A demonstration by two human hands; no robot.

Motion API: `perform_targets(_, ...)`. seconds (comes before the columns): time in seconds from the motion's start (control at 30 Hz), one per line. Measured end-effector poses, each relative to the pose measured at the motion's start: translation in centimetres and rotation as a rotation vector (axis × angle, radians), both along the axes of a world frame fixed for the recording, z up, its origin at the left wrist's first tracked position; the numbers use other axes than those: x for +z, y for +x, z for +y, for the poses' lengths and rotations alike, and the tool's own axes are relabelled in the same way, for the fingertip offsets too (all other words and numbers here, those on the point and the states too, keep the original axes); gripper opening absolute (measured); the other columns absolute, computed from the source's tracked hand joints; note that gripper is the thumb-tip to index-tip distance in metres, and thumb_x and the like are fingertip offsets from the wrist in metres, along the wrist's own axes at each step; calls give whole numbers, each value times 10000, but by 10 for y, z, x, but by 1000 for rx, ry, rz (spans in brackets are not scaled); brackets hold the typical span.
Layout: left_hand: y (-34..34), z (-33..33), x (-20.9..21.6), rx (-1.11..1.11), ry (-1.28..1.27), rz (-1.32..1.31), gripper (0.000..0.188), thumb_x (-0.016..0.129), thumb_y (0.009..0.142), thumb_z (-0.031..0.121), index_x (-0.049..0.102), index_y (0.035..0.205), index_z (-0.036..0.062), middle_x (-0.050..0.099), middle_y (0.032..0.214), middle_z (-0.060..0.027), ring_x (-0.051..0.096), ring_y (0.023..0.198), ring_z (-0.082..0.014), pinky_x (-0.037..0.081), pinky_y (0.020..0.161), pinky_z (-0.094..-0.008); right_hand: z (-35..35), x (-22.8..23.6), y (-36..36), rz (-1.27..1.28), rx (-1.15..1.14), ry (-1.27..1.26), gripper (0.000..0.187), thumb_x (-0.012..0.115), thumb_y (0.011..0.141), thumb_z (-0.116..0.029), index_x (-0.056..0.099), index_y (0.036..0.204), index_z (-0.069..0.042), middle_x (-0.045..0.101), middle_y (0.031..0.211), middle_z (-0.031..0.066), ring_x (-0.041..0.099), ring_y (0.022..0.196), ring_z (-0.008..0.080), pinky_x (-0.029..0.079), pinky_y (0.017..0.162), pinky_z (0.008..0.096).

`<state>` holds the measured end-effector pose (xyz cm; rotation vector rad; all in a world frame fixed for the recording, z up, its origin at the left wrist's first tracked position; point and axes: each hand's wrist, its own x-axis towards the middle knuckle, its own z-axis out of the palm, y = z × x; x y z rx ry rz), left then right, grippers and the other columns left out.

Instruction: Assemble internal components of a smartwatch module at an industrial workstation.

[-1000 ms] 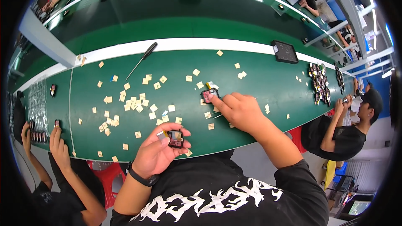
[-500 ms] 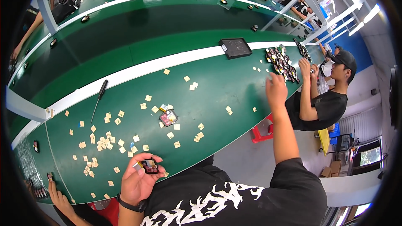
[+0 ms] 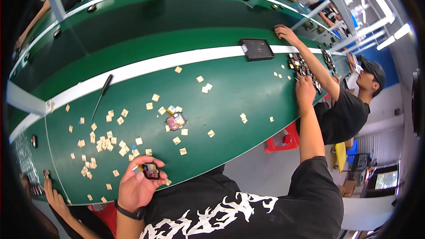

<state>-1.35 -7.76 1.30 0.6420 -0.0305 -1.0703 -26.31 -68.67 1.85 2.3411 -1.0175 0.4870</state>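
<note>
My left hand (image 3: 138, 186), at the near edge of the table, is closed round a small black device with its circuit board and a silvery-yellow part (image 3: 151, 171) showing. At the right, my right hand (image 3: 305, 92) reaches the near side of a pile of black devices (image 3: 297, 64). Its fingers are curled in at the pile, and whatever they grip is hidden. Another open device (image 3: 176, 121), with a red board and a yellow part, lies mid-table. Many small cream square pieces (image 3: 104, 144) are scattered around it and to the left.
A long screwdriver (image 3: 102, 95) lies at the far left. A black tray (image 3: 257, 49) rests across the white strip at the back. A co-worker's hand (image 3: 287, 34) stretches past the pile over the belt. Another person's hand (image 3: 54, 198) is at the lower left. A red stool (image 3: 283, 140) stands below the table.
My right hand has come down and slightly right to the pile. My left hand keeps the device. The co-worker's arm at the right has stretched out over the belt. The whole view has shifted a little.
</note>
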Motion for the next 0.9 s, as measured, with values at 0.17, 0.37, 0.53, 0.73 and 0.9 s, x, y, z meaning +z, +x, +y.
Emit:
perform_targets(0.17,6,2,-4,-53,-71,1,474,585,991,220,461,1387,-9,552,1319,-236,633,1110,-327,542,940,-469,12,7,-12,-5,50,-51,255,623,925,-116,682,1173,-130,625,1042,93,689,853,338,562,689,452)
perform_targets(0.37,7,3,-2,-43,-38,30,492,601,992,213,446,1401,-12,545,1325,-254,635,1120,-350,545,957,-466,83,16,11,4,281,-113,211,661,982,-212,682,1169,-117,631,970,85,680,791,294,548,644,407)
perform_targets(0.53,9,5,-3,-98,-122,4,513,583,989,185,421,1438,-4,529,1370,-227,615,1172,-315,511,1011,-447,188,30,70,-36,632,-40,197,779,886,-122,718,1068,-76,629,836,63,625,656,244,518,569,347)
perform_targets(0.73,-1,33,12,-109,-94,-15,521,586,966,157,418,1431,-10,522,1377,-226,613,1186,-337,519,1019,-484,306,41,147,24,1181,-11,266,834,793,-93,728,1032,-46,558,778,10,550,604,137,440,488,289)
perform_targets(0.9,-3,70,21,-86,-30,-50,576,568,917,56,396,1464,0,507,1397,-220,605,1215,-353,519,1041,-487,394,41,208,94,1512,-2,236,800,780,-105,735,991,-22,498,747,-13,513,593,102,374,465,252)
